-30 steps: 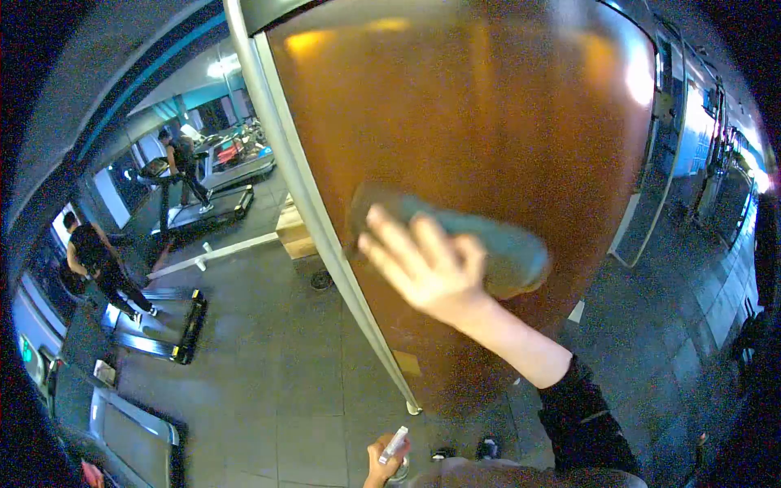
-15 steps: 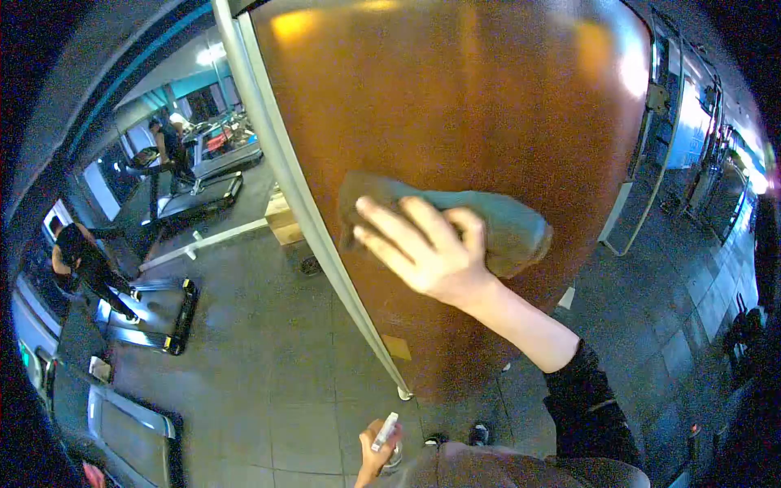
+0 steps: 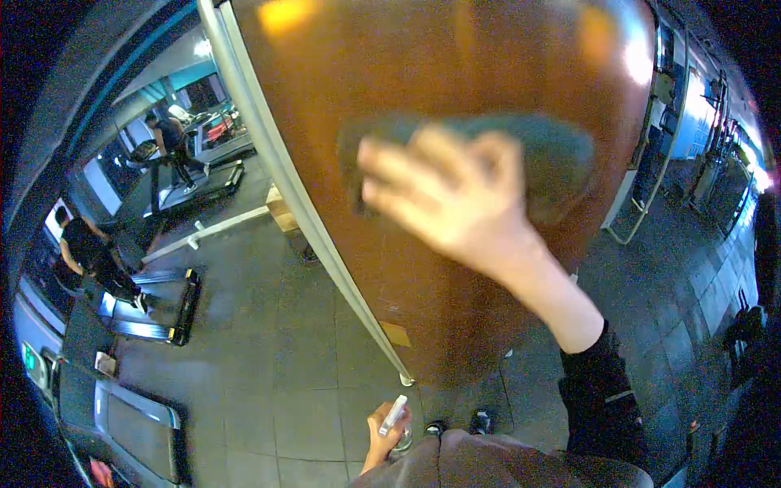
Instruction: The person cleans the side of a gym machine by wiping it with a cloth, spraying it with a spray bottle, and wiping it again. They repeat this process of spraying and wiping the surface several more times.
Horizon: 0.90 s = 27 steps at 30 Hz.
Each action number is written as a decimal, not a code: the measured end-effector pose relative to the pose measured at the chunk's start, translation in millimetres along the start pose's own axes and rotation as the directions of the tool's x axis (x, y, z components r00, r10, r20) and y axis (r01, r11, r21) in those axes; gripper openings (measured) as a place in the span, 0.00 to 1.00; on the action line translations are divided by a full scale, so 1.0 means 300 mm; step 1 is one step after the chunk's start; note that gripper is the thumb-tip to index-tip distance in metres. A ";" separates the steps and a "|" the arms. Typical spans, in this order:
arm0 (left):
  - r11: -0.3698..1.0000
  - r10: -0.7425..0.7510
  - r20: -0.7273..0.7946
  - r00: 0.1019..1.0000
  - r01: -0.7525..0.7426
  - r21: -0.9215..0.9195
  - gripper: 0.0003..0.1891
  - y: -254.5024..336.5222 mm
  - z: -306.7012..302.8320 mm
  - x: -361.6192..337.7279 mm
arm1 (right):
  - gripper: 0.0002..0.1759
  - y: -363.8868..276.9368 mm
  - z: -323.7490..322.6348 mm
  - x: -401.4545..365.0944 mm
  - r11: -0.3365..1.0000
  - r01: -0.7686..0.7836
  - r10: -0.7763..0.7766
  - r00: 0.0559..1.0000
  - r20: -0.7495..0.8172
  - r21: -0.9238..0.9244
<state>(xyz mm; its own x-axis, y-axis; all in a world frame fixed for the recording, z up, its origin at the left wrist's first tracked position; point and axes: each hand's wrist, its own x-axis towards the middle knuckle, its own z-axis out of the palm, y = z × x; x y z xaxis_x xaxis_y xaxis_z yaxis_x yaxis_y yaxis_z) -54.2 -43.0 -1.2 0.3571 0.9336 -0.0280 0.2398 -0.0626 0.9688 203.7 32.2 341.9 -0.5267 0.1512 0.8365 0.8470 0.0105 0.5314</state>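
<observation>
My right hand point(image 3: 466, 195), blurred by motion, presses a grey-blue cloth point(image 3: 557, 150) against a tall brown glossy panel point(image 3: 342, 73). The fingers point up and left, and the cloth trails out to the right of the hand. Low in the view, my left hand point(image 3: 379, 429) is wrapped round what looks like a spray bottle with a white trigger head point(image 3: 394, 415). The bottle's body is clear and partly hidden by the hand and my clothing.
A pale metal post point(image 3: 281, 179) edges the panel on the left. Beyond it, people walk on treadmills point(image 3: 181, 313), and another treadmill point(image 3: 142, 431) stands lower left. A cardboard box point(image 3: 281, 213) sits behind the post. Gym equipment point(image 3: 716, 163) lines the right side.
My right hand and the cloth have slid upward and slightly right over the panel. My left hand has shifted a little up and right in the view, still holding the bottle.
</observation>
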 end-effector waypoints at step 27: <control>0.986 0.161 0.055 0.985 -0.163 0.031 0.08 0.090 -0.013 0.014 | 0.21 -0.652 0.164 -0.666 0.949 0.275 -0.314 0.809 0.497 0.153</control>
<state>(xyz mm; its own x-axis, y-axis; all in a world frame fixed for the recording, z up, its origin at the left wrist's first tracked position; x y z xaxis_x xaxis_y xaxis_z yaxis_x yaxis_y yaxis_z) -49.8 -39.4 25.9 0.4403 0.8904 0.1152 0.2058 -0.2250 0.9524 146.8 48.6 64.3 -0.6567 0.6102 0.4431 0.6700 0.2024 0.7143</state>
